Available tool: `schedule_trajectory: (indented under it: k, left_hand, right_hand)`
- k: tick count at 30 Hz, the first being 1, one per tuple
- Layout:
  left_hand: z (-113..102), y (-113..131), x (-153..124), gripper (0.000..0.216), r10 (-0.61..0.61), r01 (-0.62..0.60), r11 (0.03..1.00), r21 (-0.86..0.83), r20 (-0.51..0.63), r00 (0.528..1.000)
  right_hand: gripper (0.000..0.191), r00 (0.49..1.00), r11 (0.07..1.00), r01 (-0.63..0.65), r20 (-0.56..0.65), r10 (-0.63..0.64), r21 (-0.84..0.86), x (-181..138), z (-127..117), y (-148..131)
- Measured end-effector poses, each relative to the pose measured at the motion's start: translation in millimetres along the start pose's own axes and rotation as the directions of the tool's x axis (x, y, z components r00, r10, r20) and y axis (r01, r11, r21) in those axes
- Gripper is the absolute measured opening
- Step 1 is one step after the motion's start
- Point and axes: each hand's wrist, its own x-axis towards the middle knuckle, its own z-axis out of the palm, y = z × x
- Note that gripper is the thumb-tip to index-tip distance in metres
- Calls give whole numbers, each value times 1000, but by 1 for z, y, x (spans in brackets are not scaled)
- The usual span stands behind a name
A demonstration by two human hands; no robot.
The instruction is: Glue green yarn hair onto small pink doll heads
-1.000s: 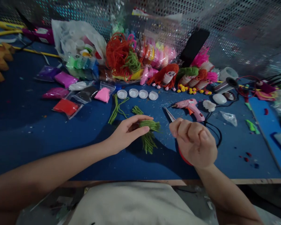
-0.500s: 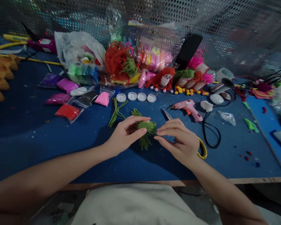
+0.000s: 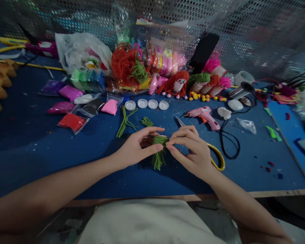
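Between my two hands is a green yarn bundle (image 3: 159, 158), its loose strands hanging down over the table and a pale bit showing at its top. My left hand (image 3: 139, 145) curls around its left side, thumb across the front. From the right, my right hand (image 3: 190, 149) pinches at the bundle's edge with thumb and fingertips. Partly under the right hand lie scissors with a yellow handle (image 3: 220, 157). Beyond the left hand are a short clump of cut green yarn (image 3: 147, 121) and longer green strands (image 3: 124, 123).
A pink glue gun (image 3: 205, 117) with a black cord lies to the right. White caps (image 3: 142, 103) sit in a row ahead. Behind stand yarn-haired dolls (image 3: 179, 83), orange yarn (image 3: 124, 64) and bags of coloured clay (image 3: 72, 122). A blue board (image 3: 287, 135) is far right.
The yarn bundle has turned and shifted slightly toward me, its strands now hanging straighter down. Both hands moved a little with it, and the cut clump behind shows apart from it.
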Motion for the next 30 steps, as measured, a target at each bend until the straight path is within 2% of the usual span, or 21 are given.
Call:
schedule_trajectory:
  k: [7,17,24,30]
  left_hand:
    - [1,7,-1,38,-39,38,999,33,28,999]
    - [4,6,-1,35,-37,40,995,91,-34,999]
    - [5,5,0,35,-14,15,1000,3,-53,998]
    - [4,1,3,43,-28,26,998,-59,-41,999]
  right_hand:
    - [13,999,999,-36,-24,36,12,-2,3,1]
    - [12,998,996,68,0,-68,-54,-2,5,2]
    - [22,979,965,196,-24,-203,-174,-7,7,6]
    - [25,983,975,156,-75,-169,-161,-6,6,6]
